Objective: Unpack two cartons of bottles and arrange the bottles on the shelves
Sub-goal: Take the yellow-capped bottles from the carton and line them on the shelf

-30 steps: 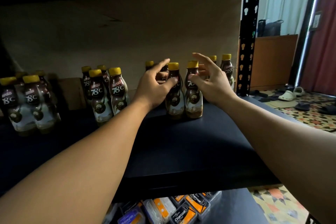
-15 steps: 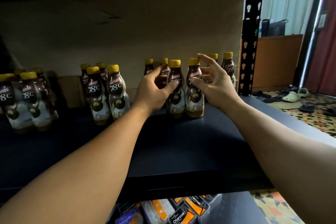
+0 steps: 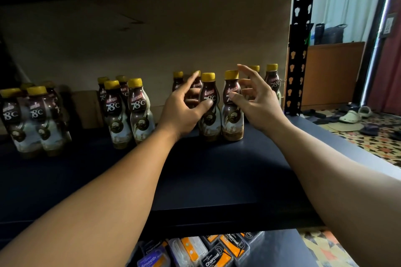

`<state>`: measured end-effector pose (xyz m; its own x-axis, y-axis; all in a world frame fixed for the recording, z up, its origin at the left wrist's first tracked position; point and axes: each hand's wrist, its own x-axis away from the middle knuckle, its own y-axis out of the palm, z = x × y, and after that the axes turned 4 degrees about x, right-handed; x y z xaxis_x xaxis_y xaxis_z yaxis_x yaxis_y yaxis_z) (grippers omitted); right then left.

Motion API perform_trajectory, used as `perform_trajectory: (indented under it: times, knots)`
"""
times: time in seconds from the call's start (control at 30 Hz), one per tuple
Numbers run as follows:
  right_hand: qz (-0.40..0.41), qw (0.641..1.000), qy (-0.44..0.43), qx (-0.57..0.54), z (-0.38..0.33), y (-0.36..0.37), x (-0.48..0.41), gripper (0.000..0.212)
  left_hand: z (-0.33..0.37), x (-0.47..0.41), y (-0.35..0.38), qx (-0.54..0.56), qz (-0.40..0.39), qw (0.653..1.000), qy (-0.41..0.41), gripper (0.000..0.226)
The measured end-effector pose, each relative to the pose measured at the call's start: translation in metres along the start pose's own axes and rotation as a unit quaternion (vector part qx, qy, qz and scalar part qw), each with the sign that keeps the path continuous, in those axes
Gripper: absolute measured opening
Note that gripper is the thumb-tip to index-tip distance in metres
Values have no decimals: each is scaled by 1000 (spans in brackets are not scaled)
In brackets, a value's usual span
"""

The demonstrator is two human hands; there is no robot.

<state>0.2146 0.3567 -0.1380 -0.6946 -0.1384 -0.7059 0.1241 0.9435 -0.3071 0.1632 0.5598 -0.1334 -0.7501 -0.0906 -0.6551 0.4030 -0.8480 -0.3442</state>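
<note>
Head view: two front bottles [image 3: 209, 119] stand between the left hand [image 3: 182, 112] and right hand [image 3: 258, 106], fingers [image 3: 247, 74] apart.

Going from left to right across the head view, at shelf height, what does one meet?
Leftmost bottle cluster, second bottle cluster, left hand, right hand, black shelf post, white sandals.
</note>
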Motion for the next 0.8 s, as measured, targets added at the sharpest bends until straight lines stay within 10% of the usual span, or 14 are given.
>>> perform_trajectory:
  times: [0.8]
  knots:
    - [-2,999,-12,32,4,0,-3,59,5,-3,6,-61,-9,997,40,67]
